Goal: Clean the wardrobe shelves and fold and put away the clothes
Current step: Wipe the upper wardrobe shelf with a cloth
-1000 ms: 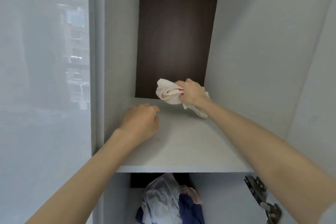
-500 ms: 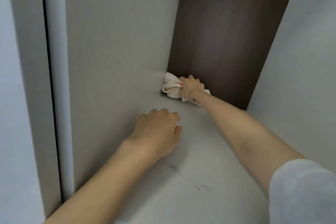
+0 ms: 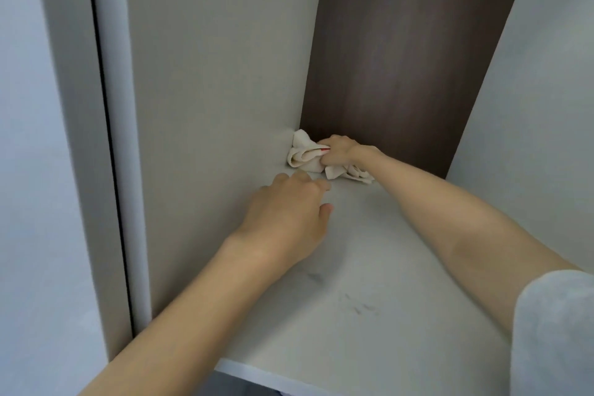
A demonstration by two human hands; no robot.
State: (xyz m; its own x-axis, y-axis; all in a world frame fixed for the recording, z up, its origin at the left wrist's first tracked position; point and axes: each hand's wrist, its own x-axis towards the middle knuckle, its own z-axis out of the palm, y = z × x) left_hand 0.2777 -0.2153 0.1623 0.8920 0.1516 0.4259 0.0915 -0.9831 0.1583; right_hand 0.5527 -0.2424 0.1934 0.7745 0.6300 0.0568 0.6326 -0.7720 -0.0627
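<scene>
Here, the right hand (image 3: pixel 339 151), fingers clamped round the bunched cloth (image 3: pixel 302 156), pressed it into the rear corner of the shelf (image 3: pixel 369 325) at centre frame, presumably to wipe where dirt collects, while the left hand (image 3: pixel 289 219), fingers loosely curled and empty, braced on that shelf.

Our cloth (image 3: pixel 303 154) lies on the shelf (image 3: pixel 401 267) in its far left corner, where the left side wall (image 3: pixel 218 90) meets the back panel (image 3: pixel 411 58). Our right grip (image 3: pixel 339 151) clasps the cloth's right part, close before the back panel. Our left grip (image 3: pixel 289 212) is low over the shelf, before the cloth, just beside the left side wall. The right side wall (image 3: pixel 540 90) stands well apart.
</scene>
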